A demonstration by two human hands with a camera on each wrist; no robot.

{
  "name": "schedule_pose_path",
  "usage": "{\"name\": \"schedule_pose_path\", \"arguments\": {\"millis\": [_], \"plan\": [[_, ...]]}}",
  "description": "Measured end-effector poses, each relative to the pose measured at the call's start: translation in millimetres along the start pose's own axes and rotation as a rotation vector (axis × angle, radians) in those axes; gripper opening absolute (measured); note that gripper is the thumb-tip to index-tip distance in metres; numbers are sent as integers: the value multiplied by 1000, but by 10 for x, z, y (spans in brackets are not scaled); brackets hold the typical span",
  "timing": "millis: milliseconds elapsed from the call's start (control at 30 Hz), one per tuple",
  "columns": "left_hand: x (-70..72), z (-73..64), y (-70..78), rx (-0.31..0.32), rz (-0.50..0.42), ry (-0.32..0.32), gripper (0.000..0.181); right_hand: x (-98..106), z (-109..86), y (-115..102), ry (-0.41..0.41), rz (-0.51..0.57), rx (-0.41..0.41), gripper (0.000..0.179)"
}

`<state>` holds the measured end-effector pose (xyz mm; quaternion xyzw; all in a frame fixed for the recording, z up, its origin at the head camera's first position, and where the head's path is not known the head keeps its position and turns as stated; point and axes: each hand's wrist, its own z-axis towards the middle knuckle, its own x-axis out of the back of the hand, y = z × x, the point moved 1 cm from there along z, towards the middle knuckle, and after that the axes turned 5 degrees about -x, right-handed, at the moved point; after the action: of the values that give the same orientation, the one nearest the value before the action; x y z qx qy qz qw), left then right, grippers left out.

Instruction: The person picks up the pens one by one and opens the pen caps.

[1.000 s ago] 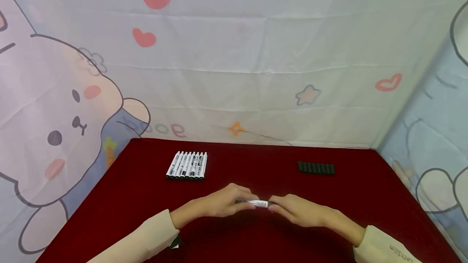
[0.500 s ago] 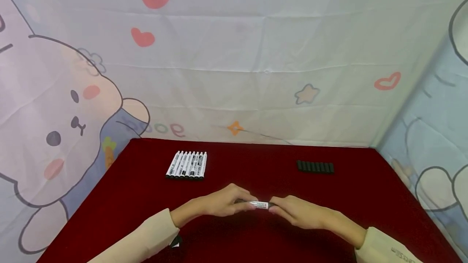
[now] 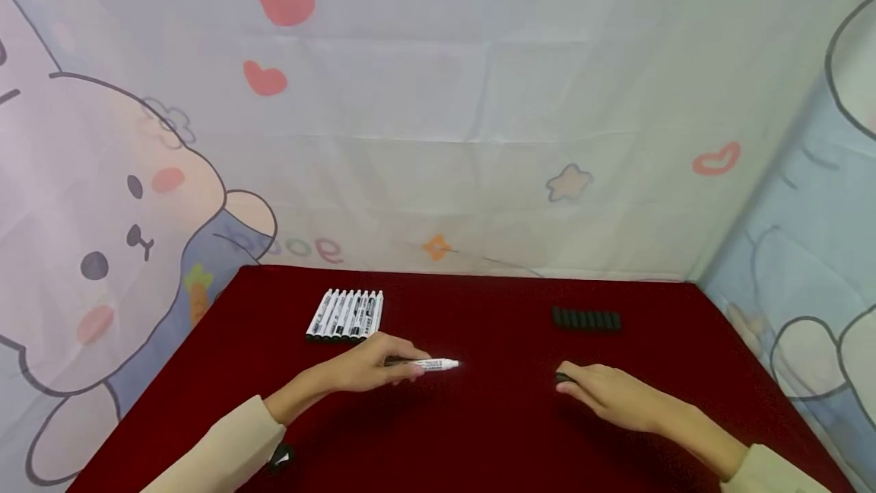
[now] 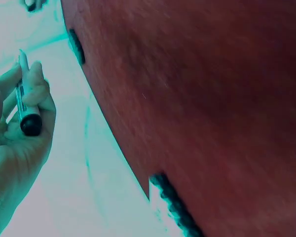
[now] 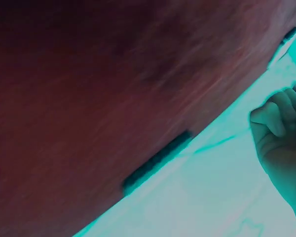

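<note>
My left hand grips a white marker, whose uncapped tip points right in the head view. In the left wrist view the marker's black end lies against the palm. My right hand pinches a small black cap, apart from the marker. Its fingers are curled in the right wrist view, where the cap is hidden. Beyond the left hand, several white markers lie side by side. A row of black caps lies beyond the right hand.
Dark red cloth covers the table. A small black object with a white patch sits near the left sleeve. A printed fabric backdrop rises behind the table's far edge.
The hands have moved apart. The cap has come off the marker; the left hand carried the marker left, the right hand took the cap right.
</note>
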<state>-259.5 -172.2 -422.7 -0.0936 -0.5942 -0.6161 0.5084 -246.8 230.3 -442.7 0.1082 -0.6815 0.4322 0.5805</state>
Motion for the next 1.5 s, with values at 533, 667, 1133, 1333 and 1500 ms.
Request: {"name": "schedule_pose_path", "arguments": {"millis": [533, 667, 1133, 1333, 1500], "plan": [[-174, -61, 29, 142, 55, 63, 29, -132, 22, -49, 24, -76, -46, 36], [-121, -93, 64, 161, 104, 93, 30, -119, 32, -40, 60, -83, 6, 30], [85, -294, 46, 215, 177, 182, 34, -77, 47, -30, 74, -51, 28, 23], [190, -384, 11, 245, 203, 192, 33, -82, 32, -10, 60, -51, 9, 24], [254, -456, 14, 272, 243, 193, 33, -83, 1, -4, 22, -76, -47, 32]]}}
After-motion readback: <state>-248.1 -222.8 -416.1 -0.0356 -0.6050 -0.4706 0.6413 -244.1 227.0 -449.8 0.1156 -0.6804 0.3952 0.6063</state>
